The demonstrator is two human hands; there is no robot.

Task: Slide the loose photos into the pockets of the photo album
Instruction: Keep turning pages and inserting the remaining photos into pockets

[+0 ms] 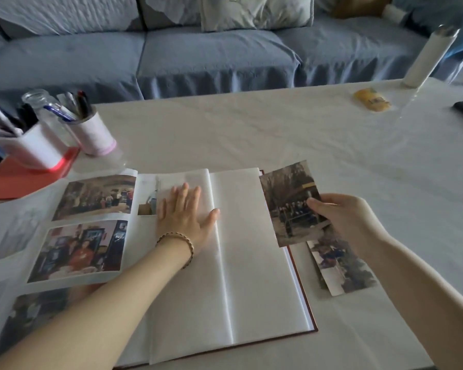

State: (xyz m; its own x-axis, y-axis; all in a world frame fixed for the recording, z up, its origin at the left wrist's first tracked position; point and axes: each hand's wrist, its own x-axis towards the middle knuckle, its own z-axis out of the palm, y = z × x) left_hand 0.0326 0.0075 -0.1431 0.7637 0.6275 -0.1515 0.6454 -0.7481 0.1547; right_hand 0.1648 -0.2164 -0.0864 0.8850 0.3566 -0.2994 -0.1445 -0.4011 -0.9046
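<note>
A blue sofa (198, 54) fills the view from 10 to 2 o'clock, and the white table (278, 134) spreads below it. The album (251, 263) lies open from the centre down to 6 o'clock. Two pocketed photos (96, 196) show on its left page at 9 o'clock, and the pages right of them are blank. A red folder (24, 177) lies at 9 to 10 o'clock with pen cups (91, 129) on and just beside it.

The left hand (183, 209) lies flat at the centre, fingers straight, pressing a blank page. At 3 o'clock the right hand (342, 220) pinches one photo (289, 198) over the album's right edge. The loose pile (342, 268) rests on the table at 4 o'clock, just beside the album. A white roll (428, 57) stands at 2 o'clock, with a yellow packet (372, 100) near it.
</note>
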